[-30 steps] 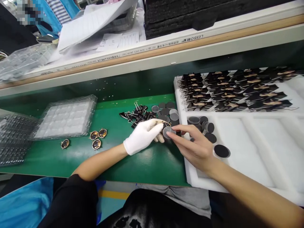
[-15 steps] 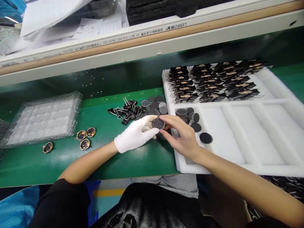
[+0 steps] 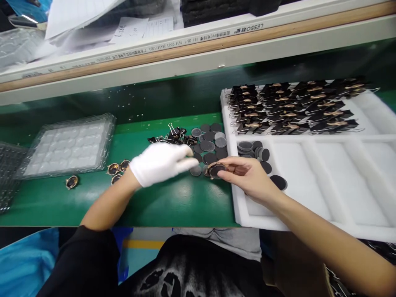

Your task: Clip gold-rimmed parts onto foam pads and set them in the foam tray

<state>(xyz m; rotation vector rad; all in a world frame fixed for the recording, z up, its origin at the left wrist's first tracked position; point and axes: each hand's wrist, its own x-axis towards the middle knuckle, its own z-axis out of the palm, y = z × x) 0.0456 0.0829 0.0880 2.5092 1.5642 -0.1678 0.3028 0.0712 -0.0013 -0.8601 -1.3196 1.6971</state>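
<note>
My right hand [image 3: 252, 177], bare, pinches a round gold-rimmed piece with a dark disc on its face [image 3: 216, 170], just left of the white tray. In a white glove, my left hand [image 3: 162, 163] is slightly blurred; its thumb and fingers stretch apart with nothing visible between them. It hovers in front of a heap of black binder clips [image 3: 176, 136], hiding part of it. Beside that heap lie several loose dark and grey discs [image 3: 208, 144]. Left of my gloved hand are 3 gold-rimmed pieces with brown faces [image 3: 113, 168], partly covered by my forearm, and another such piece [image 3: 72, 182] farther left.
The white compartmented tray [image 3: 230, 194] fills the right side. Rows of clipped gold-rimmed pieces [image 3: 286, 115] occupy its back, and more discs [image 3: 262, 154] lie in a front compartment. Clear plastic blister trays [image 3: 68, 144] are stacked left. A shelf edge [image 3: 173, 68] spans the back.
My left hand has let go of the round piece and moved left toward the binder clips. My right hand keeps the piece, now tilted. The whole view has shifted slightly.
</note>
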